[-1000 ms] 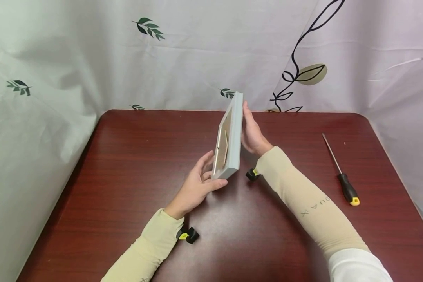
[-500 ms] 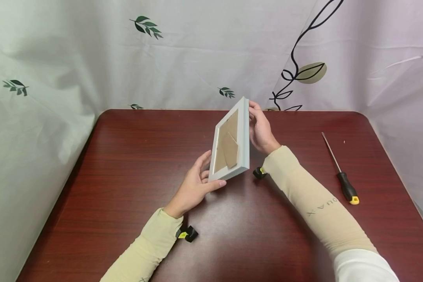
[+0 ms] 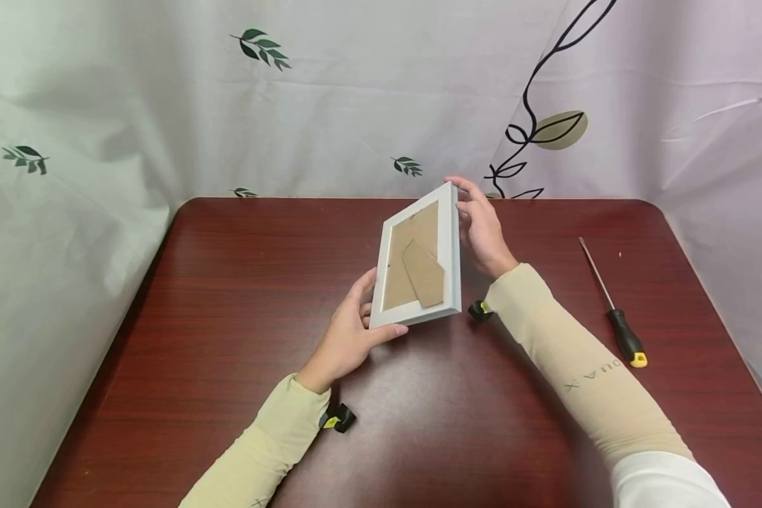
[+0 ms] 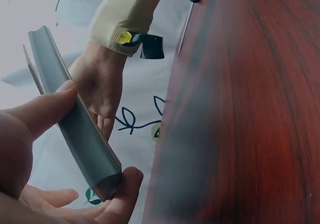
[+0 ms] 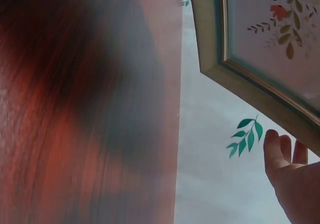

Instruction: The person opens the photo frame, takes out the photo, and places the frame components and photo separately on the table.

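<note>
From my end I had the picture frame in both hands, raised above the desk, a little beyond its middle toward the back edge. It was tilted, its brown backing facing the head camera; the right wrist view showed the flower print on its other face. I judged it light and stiff, with a smooth border that might slip, and a front that could scratch or crack if pressed. The border looked the right place to hold, well away from the thin stand flap, which would probably bend.

My left hand pinched the lower left corner, thumb along the bottom edge and a fingertip hooked round the corner, parted no wider than that corner needed. My right hand held the upper right corner, one finger bent over the top and another against the side; I couldn't quite see how its other fingers met the far face. The screwdriver lay near the desk's right edge.
</note>
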Demonstrator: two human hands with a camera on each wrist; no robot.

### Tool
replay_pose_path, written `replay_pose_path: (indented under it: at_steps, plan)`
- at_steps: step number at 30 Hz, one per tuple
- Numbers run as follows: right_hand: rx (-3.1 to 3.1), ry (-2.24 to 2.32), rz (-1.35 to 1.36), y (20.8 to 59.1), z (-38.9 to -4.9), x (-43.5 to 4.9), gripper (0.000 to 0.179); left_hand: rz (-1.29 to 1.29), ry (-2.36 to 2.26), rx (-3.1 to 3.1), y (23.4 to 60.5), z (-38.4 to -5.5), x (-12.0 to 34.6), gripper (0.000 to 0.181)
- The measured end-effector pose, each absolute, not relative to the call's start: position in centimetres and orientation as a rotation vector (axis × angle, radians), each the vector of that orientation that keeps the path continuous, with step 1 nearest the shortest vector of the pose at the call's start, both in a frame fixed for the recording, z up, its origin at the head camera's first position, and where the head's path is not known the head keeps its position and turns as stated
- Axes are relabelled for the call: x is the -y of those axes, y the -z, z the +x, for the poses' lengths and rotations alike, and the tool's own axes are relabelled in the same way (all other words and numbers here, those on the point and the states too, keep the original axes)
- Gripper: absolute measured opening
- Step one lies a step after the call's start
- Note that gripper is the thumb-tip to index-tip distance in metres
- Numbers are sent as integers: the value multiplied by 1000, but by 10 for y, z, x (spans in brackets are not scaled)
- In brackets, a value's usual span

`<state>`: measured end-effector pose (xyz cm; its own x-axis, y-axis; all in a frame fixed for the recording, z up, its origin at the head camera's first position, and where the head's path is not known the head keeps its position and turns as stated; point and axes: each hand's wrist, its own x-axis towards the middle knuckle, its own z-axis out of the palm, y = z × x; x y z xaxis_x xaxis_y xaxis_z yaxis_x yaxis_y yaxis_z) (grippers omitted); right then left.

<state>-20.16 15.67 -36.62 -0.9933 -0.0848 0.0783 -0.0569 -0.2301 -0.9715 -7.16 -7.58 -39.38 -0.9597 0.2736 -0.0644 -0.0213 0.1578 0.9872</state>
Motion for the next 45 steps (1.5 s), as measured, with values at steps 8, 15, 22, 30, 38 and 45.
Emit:
replay_pose_path:
  at_steps: [8, 15, 22, 30, 38, 45]
  plan:
    - [-2074, 2368, -127, 370, -201, -167, 47, 205, -1720, -2410, 394, -70, 76, 103]
    - [-2135, 2308, -178, 373, -202, -177, 45, 196, -1615, -2532, 393, -72, 72, 105]
    - [-2230, 2223, -188, 374, -201, -185, 45, 223, -1543, -2615, 394, -75, 67, 107]
    - [-2381, 2088, -165, 377, -201, -188, 44, 246, -1406, -2724, 394, -76, 63, 109]
    - [-2522, 1907, -116, 376, -199, -191, 44, 246, -1358, -2786, 394, -78, 60, 111]
    - [-2528, 1875, -37, 377, -200, -190, 42, 234, -1312, -2836, 394, -79, 58, 113]
